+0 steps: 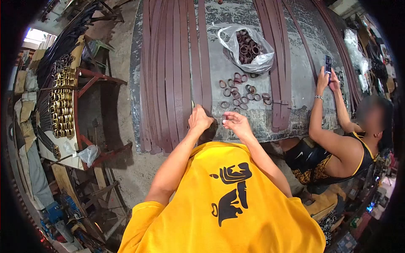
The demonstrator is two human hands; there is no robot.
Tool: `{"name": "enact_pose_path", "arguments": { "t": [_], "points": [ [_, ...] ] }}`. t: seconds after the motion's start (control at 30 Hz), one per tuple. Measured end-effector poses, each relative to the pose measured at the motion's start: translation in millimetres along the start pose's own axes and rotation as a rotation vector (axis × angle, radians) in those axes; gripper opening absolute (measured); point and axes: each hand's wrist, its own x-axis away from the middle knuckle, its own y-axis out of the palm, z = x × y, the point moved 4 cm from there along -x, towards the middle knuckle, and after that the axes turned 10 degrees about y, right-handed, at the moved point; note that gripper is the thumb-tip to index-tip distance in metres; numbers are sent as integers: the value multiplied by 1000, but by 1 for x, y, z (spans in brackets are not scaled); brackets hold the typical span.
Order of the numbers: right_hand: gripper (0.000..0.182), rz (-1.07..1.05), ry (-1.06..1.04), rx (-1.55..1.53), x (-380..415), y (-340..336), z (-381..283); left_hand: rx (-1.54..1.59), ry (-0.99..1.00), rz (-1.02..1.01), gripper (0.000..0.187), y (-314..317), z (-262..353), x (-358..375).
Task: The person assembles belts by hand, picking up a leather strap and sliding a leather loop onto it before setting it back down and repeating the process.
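My left hand [199, 118] grips the near end of a brown leather strap [205, 63] that runs away across the grey worktable [261, 122]. My right hand [236, 122] is beside it at the table's near edge, fingers pinched on a small brown leather loop. Several loose brown loops [242, 92] lie scattered just beyond both hands. A clear plastic bag [247, 48] farther back holds more loops. Many long brown straps [166, 71] lie side by side to the left of my hands.
More straps [280, 71] lie on the right part of the table. A seated person [337, 143] at the right holds a phone [328, 64] over the table. A rack with brass buckles [62, 101] stands at the left.
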Motion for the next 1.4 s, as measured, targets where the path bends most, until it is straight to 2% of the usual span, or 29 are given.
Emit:
{"name": "enact_pose_path", "arguments": {
  "t": [0.1,0.13,0.17,0.23,0.4,0.53,0.73,0.8,0.9,1.0,1.07,1.17,1.33,1.4],
  "points": [
    [36,-9,-9,0,-5,2,-4,311,69,-127,41,24,-27,-22],
    [36,2,-23,-1,-6,3,-7,408,136,-184,30,12,-20,-15],
    [36,16,-36,-2,-7,3,-9,667,118,-235,15,2,-13,-5],
    [36,-21,-47,5,-8,4,-16,1061,100,-407,10,1,-19,-2],
    [37,-134,-53,11,-5,17,-31,1069,127,-413,17,-14,-17,3],
    [36,-126,-49,32,-5,19,-32,1063,124,-406,20,-18,-14,4],
    [36,-124,-36,28,-3,20,-32,1061,119,-411,20,-18,-14,5],
    [36,-131,-28,31,-2,20,-33,1058,120,-396,14,-24,-8,8],
    [35,-217,34,-181,5,16,-33,1105,155,-320,8,-31,-11,1],
    [36,-252,40,-336,20,9,-31,1191,172,-200,10,-44,-4,-7],
    [36,-190,38,-351,33,6,-31,1233,157,-93,15,-62,15,-3],
    [34,-95,1,-413,47,6,-36,1274,168,-49,8,-63,29,-6],
    [30,84,-140,-436,52,3,-39,1294,206,2,27,-50,47,-3],
    [29,99,-160,-427,52,1,-38,1349,196,28,16,-45,50,0]
  ]
}}
